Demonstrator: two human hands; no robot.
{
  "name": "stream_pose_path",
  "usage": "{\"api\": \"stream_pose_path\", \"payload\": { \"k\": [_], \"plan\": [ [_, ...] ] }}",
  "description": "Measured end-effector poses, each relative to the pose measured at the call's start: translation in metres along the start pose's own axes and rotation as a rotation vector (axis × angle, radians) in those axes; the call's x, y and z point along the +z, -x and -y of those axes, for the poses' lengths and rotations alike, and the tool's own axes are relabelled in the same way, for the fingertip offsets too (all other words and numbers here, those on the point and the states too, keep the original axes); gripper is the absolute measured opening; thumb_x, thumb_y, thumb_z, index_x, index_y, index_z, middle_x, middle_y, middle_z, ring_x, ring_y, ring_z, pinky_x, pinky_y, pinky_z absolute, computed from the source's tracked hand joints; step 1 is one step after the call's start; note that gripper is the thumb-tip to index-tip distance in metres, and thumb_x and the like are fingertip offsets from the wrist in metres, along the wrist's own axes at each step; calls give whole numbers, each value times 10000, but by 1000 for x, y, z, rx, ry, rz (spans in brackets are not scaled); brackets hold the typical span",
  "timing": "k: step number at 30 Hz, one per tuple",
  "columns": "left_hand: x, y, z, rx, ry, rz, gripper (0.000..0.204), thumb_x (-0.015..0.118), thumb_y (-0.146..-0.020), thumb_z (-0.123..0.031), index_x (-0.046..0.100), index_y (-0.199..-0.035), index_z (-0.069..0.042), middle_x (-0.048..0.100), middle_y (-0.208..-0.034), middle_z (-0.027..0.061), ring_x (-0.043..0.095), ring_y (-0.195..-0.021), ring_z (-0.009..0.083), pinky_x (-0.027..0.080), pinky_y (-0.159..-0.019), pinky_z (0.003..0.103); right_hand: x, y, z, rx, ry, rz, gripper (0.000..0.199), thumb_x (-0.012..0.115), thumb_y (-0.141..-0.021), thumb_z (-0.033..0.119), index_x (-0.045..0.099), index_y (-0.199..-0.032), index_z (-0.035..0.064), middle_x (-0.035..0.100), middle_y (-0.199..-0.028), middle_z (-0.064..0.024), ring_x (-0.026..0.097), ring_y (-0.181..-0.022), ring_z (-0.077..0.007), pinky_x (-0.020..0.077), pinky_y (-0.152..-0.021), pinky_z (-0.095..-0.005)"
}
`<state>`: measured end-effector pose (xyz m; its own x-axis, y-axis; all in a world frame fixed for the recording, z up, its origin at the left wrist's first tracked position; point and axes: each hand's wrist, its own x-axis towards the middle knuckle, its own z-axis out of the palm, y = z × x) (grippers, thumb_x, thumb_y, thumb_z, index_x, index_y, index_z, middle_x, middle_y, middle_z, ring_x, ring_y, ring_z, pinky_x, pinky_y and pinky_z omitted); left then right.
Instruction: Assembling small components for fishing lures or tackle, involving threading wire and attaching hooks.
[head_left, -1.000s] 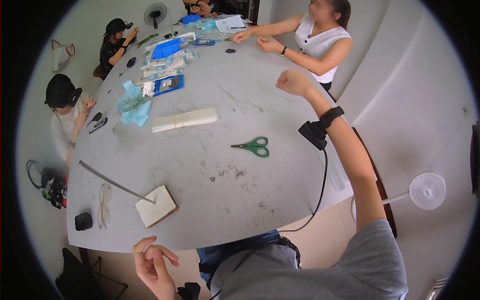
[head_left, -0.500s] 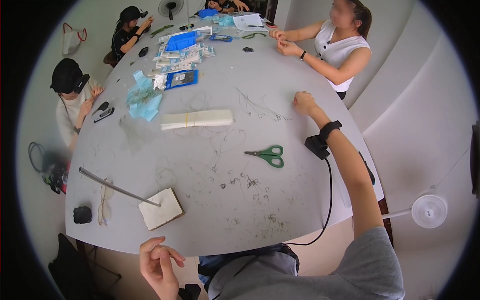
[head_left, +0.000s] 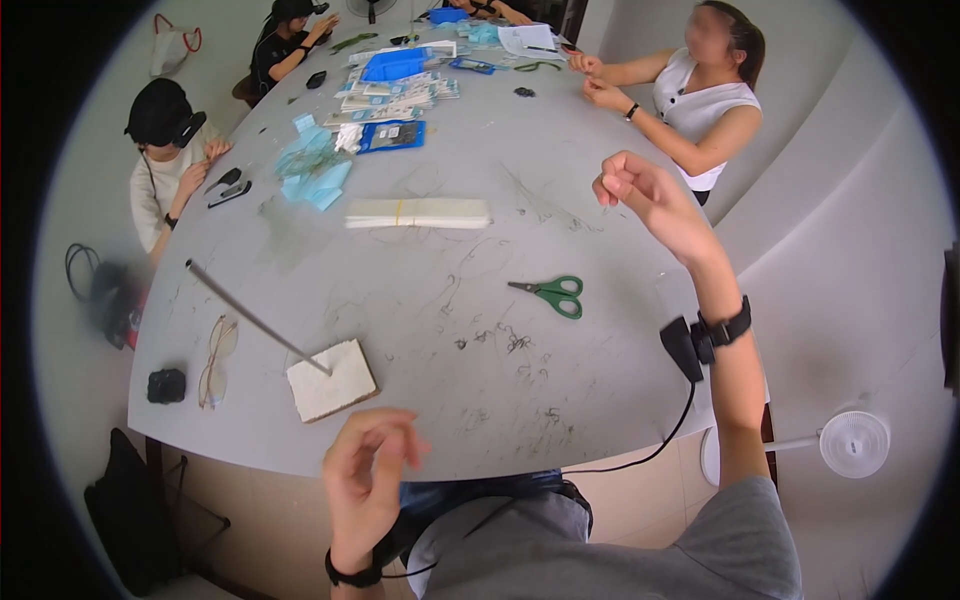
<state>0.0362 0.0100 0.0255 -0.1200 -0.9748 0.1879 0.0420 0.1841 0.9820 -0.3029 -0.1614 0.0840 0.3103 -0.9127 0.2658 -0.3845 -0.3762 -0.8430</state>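
We log left hand (head_left: 368, 478) near the block (head_left: 312, 392), presumably base for the rod (head_left: 250, 314), right hand (head_left: 655, 205) aloft; both curled, grip undeterminable.

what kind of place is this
Probably a small shared workroom for fine handwork: people around a large grey table, green-handled scissors lying on it, and scattered dark bits that look like small hooks with thin line.

Counter (head_left: 615, 385) is grey with dark marks; from view centre, scissors (head_left: 543, 288) are green-handled at three o'clock, block (head_left: 345, 385) cream-topped at eight, strip bundle (head_left: 445, 213) white at eleven.
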Motion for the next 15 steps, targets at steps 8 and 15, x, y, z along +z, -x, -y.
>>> {"api": "stream_pose_path", "payload": {
  "k": [8,15],
  "plan": [
    [24,-29,-2,-138,324,119,309,452,-994,-217,575,-1108,43,633,-951,89,572,-798,121,457,-754,267,103,71,64,-50,-265,204,16,487,-937,21,476,-927,14,515,-829,-43,492,-761,-121,409,-706,-243],
    [9,-38,-1,-266,492,102,308,472,-987,-287,594,-1033,-9,629,-952,69,570,-810,128,453,-778,278,128,98,71,-81,-158,308,38,519,-905,-4,495,-935,-1,526,-840,-52,496,-742,-129,430,-687,-254]
  ]
}}
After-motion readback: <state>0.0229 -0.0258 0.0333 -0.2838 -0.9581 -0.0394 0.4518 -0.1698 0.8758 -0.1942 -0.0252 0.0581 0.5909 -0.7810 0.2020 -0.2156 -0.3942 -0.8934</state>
